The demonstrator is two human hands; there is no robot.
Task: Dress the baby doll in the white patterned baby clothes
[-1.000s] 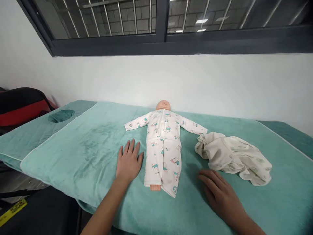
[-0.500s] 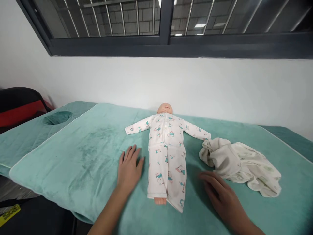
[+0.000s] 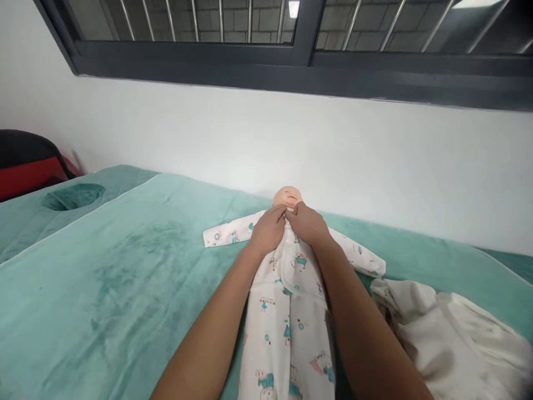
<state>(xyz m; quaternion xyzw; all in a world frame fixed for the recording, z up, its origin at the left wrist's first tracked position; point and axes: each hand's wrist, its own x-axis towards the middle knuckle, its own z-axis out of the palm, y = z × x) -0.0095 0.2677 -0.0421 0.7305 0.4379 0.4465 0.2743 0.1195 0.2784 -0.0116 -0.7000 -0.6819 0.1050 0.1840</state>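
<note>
A baby doll (image 3: 287, 195) lies on its back, head toward the wall, dressed in a white printed top (image 3: 302, 258) and matching pants (image 3: 268, 339). Both sleeves stretch out sideways. My left hand (image 3: 270, 228) and my right hand (image 3: 307, 223) meet at the top's neckline, just below the doll's chin. Their fingers are closed, pinching the collar edges from either side. Below my hands the front placket runs down the chest. The doll's feet are out of view.
A crumpled white cloth (image 3: 462, 339) lies at the right on the green bed cover (image 3: 125, 300). At the left is a round hole (image 3: 75, 196) in the bed, with a black and red item (image 3: 31, 166) beyond. A white wall (image 3: 187, 133) and a dark window frame (image 3: 208, 62) stand behind.
My hands have moved from beside the doll's legs up to its neckline, and their fingers have closed on the collar. The view has come closer to the doll.
</note>
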